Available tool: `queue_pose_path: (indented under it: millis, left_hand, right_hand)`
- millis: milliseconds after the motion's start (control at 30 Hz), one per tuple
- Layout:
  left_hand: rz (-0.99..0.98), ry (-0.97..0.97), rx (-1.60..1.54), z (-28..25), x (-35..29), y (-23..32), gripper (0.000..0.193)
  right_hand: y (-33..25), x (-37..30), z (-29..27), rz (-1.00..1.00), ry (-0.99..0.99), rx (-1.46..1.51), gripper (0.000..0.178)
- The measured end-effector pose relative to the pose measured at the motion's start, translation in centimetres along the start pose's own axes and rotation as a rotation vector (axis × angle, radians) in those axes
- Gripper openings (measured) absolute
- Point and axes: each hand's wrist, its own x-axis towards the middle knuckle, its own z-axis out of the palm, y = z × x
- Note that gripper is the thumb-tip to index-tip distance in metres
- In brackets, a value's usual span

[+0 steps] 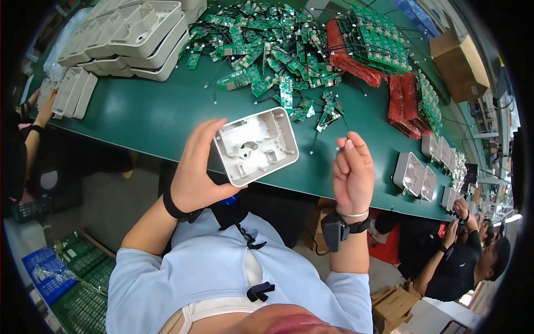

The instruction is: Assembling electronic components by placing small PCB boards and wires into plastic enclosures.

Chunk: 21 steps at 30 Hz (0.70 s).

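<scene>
My left hand (196,167) grips an open, off-white plastic housing (257,146) by its left side, thumb at the lower edge. Posts, ribs and a small round opening show inside the shell, which is tilted toward me above the table edge. My right hand (354,170) is closed in a pinch, to the right of the housing. A thin black wire (345,123) runs from a small green circuit board (330,111) on the table to my right fingertips. The wire's end between the fingers is mostly hidden.
Loose green circuit boards with wires (261,39) are heaped at the back of the green table (139,119). Red wrap (356,58) and stacked board panels (375,36) stand right of them. Stacked housings (147,33) are at far left; more housings (411,175) lie right. Co-workers sit on both sides.
</scene>
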Motion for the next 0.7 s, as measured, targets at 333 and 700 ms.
queue_pose_path:
  millis: [333, 700]
  left_hand:
    - [0.022, -0.02, -0.068, 0.7, -0.1, 0.4, 0.109]
    - [-0.017, -0.039, -0.05, 0.7, -0.2, 1.2, 0.114]
  right_hand:
    - [1.2, -0.4, 1.6, 0.213, -0.177, 0.52, 0.014]
    - [4.1, -2.1, 7.3, -0.264, -0.247, -0.419, 0.016]
